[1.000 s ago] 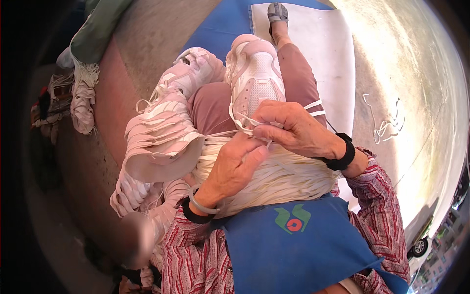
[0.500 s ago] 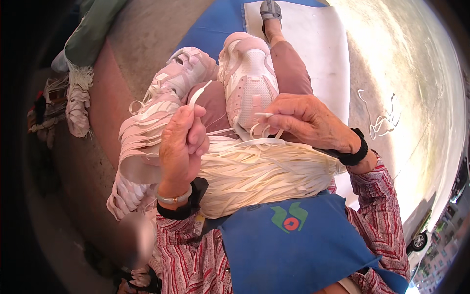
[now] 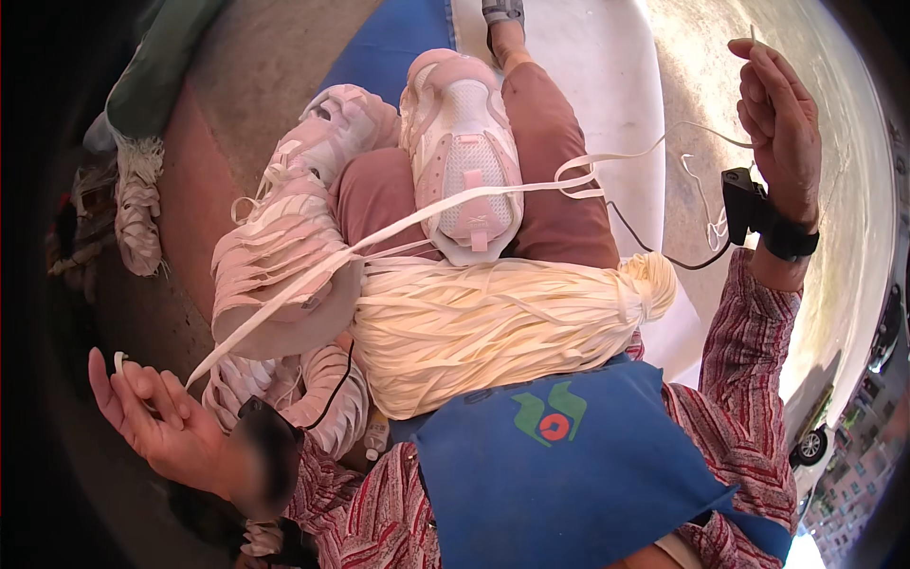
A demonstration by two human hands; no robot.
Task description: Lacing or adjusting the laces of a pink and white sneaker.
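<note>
A pale pink sneaker (image 3: 462,152) rests sole-away on my lap. One white flat lace (image 3: 398,226) runs through it and stretches out to both sides. My left hand (image 3: 156,417) is far out at the lower left, pinching one end of that lace. My right hand (image 3: 779,114) is raised at the upper right, fingers closed on the other end. A thick bundle of cream laces (image 3: 493,322) lies across my thighs just below the shoe.
A stack of more pink sneakers (image 3: 284,247) leans at my left knee. A blue apron (image 3: 559,474) covers my lap. Loose laces (image 3: 706,204) lie on the ground at right; white cloth bundles (image 3: 137,204) hang at far left.
Both hands left the shoe and swung wide apart, left hand down-left and right hand up-right, drawing the lace taut through the sneaker.
</note>
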